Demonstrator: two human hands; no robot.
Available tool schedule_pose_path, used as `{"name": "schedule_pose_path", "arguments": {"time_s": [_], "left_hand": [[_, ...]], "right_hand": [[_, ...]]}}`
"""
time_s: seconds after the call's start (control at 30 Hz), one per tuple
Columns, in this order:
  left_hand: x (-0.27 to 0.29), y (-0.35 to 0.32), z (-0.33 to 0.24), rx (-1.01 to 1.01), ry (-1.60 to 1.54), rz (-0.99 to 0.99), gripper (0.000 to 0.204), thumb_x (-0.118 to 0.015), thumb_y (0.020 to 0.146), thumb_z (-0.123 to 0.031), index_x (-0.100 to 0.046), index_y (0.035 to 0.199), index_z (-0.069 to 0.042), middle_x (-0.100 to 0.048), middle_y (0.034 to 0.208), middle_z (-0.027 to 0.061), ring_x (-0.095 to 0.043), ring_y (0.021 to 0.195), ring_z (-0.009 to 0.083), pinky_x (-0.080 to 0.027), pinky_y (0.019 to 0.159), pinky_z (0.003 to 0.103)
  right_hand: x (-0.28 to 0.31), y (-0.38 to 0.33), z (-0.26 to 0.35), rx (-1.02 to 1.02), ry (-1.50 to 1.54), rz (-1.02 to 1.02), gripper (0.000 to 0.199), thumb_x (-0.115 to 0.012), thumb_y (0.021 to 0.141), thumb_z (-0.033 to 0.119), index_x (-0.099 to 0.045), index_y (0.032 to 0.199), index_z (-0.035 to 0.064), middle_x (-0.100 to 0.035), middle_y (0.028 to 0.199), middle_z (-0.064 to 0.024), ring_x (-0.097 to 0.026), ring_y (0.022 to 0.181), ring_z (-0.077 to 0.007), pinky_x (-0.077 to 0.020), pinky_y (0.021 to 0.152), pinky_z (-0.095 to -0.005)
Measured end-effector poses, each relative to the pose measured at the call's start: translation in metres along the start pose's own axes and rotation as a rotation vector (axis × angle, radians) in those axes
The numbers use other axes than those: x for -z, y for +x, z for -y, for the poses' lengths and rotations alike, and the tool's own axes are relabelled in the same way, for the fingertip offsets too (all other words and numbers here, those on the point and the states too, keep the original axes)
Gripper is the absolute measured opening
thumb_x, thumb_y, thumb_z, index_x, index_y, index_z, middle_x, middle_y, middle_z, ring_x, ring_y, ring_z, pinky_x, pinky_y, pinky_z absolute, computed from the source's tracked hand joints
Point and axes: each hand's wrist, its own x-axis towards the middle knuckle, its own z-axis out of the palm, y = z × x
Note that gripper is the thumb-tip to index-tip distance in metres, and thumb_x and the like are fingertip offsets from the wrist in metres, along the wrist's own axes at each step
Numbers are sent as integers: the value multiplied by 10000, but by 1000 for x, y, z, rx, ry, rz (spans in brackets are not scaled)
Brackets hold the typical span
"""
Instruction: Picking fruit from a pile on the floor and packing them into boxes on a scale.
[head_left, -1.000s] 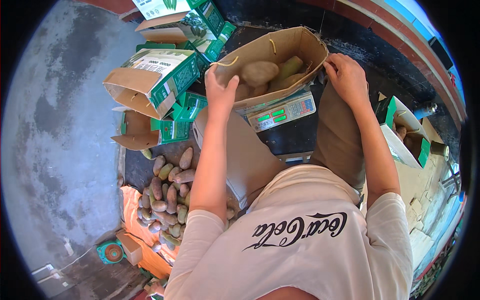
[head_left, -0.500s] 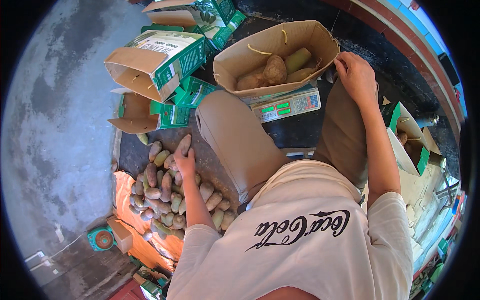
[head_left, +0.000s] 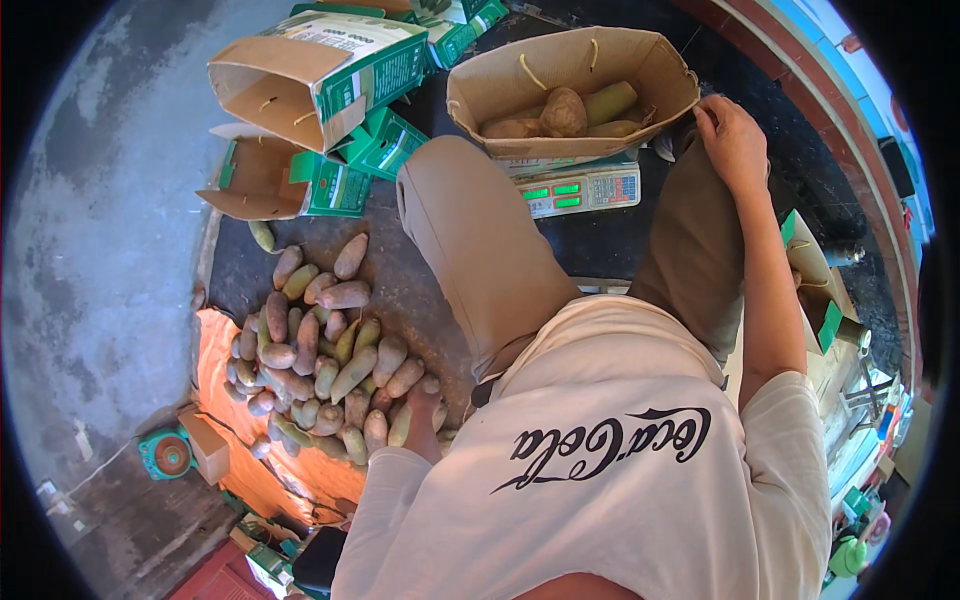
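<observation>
My left hand (head_left: 425, 398) is at the near right side of a pile of long, plump brown and green vegetables (head_left: 328, 370) on the floor. It is foreshortened and its fingers are hidden, so a hold on any of them cannot be told. My right hand (head_left: 735, 145) lies over my right knee with loosely bent fingers. Its fingertips are at the right corner of an open cardboard carton (head_left: 570, 55) with yellow cord handles. Several brown and green vegetables (head_left: 565, 112) lie in that carton, which stands on a digital scale (head_left: 582, 193) with lit green displays.
Open green-and-white cartons (head_left: 330, 185) are stacked on the far left. Another open carton (head_left: 822, 275) stands right of my leg. Orange sheeting (head_left: 225, 375) lies under part of the pile, with a small teal device (head_left: 168, 453) beyond it by the grey wall.
My left hand has left a brown vegetable at the far end of the pile, which stays lying there, and has moved back toward my body. My right hand stays beside the carton.
</observation>
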Motion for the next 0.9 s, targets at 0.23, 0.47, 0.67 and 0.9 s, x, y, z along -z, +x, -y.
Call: {"name": "schedule_pose_path", "arguments": {"time_s": [0.23,0.47,0.67,0.9], "left_hand": [[19,-68,-40,313,180,8,626,-650,756,-278,-388,1324,-260,-164,1477,34,-141,1369,254,-275,1041,519],[27,-61,-7,347,170,-2,630,-606,792,-215,-337,1356,-292,-229,1463,38,-214,1349,274,-284,1043,494],[19,-48,14,269,413,-53,434,-505,869,-207,-416,1290,-260,-423,1219,59,-397,1181,245,-380,928,442],[10,-47,11,264,381,-31,406,-511,877,-211,-405,1260,-126,-488,1192,80,-475,1150,239,-440,912,372]], "right_hand": [[1,-1,-5,16,-13,11,137,-559,840,205,-599,865,77,-616,837,-92,-601,805,-280,-469,682,-371],[3,2,-3,-29,-79,77,164,-555,831,235,-616,894,97,-632,870,-79,-608,842,-273,-481,715,-377],[2,2,-2,2,-70,52,158,-545,834,231,-608,871,90,-628,865,-86,-605,837,-280,-477,711,-382],[4,0,-8,-4,-88,51,147,-560,825,223,-603,862,87,-622,844,-90,-604,828,-283,-474,702,-387]]}}
